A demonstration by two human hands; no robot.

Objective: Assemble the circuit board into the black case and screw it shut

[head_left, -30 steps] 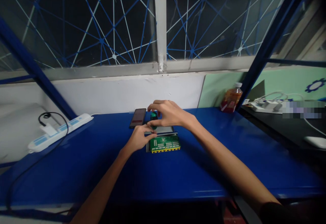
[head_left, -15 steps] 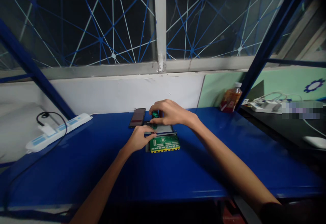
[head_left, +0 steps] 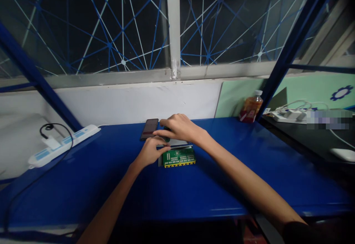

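A green circuit board [head_left: 179, 156] with a yellow strip along its near edge lies on the blue table [head_left: 216, 185], in front of a flat grey plate [head_left: 177, 141]. My left hand [head_left: 151, 149] is pinched at the board's back left corner; what its fingertips hold is too small to name. Just behind it, my right hand [head_left: 180, 127] is curled over a dark green object [head_left: 166, 135], mostly covered by the fingers and resembling a screwdriver handle. The tip of that object is hidden.
Left of the hands lies a phone [head_left: 149, 128]. A white power strip [head_left: 65, 146] with a black cable is at the left. A bottle [head_left: 252, 107] stands at the back right, and a white mouse [head_left: 343, 155] lies far right.
My right hand has moved slightly down and to the left, covering more of the green object. My left hand has stayed at the board's corner.
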